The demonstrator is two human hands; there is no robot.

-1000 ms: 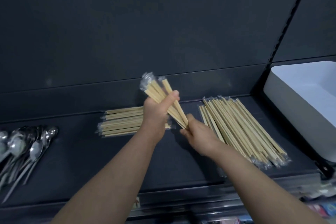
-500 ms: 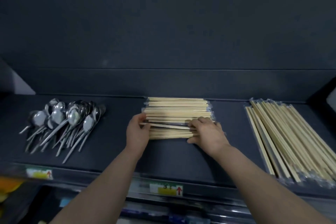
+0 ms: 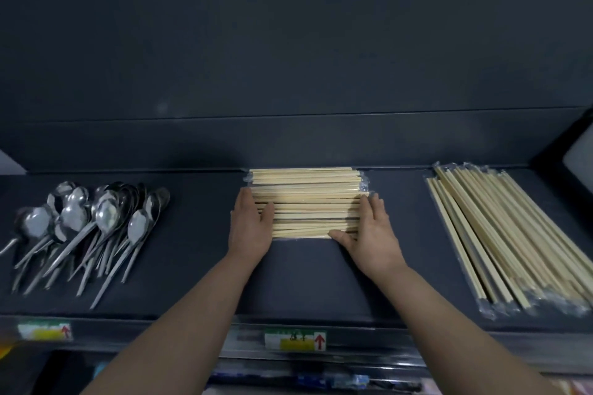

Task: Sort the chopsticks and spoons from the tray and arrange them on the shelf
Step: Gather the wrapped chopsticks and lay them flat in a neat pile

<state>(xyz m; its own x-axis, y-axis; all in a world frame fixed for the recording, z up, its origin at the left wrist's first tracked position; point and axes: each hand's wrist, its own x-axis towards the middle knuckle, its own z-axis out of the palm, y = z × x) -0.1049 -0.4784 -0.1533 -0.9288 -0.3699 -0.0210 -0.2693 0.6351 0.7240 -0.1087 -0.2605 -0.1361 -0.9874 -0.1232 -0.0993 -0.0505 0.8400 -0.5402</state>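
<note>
Head view: shelf sorting, late stage

1. Spoons (image 3: 93,228): loose heap at the left end of the shelf (image 3: 199,266). Bowls lie toward the back edge and handles fan toward the front. Not squared up.
2. Short chopsticks (image 3: 308,199): wrapped, stacked crosswise at mid-shelf against the back edge. Left hand (image 3: 250,228) lies flat on the stack's left ends. Right hand (image 3: 369,231) is on its right ends, thumb along the near side. Grip: both apart, fingers straight, pressing inward, clasping nothing.
3. Long chopsticks (image 3: 513,244): wrapped, lying back to front at the right end, slightly fanned.
4. Pale shape (image 3: 579,155): past the right end, possibly the tray. Contents hidden.

Status, judged: all three kinds are separated and on the shelf, and the middle stack is being squared. Outstanding: tidying the spoons, perhaps the long pile. Whether the tray is emptied cannot be told.
</note>
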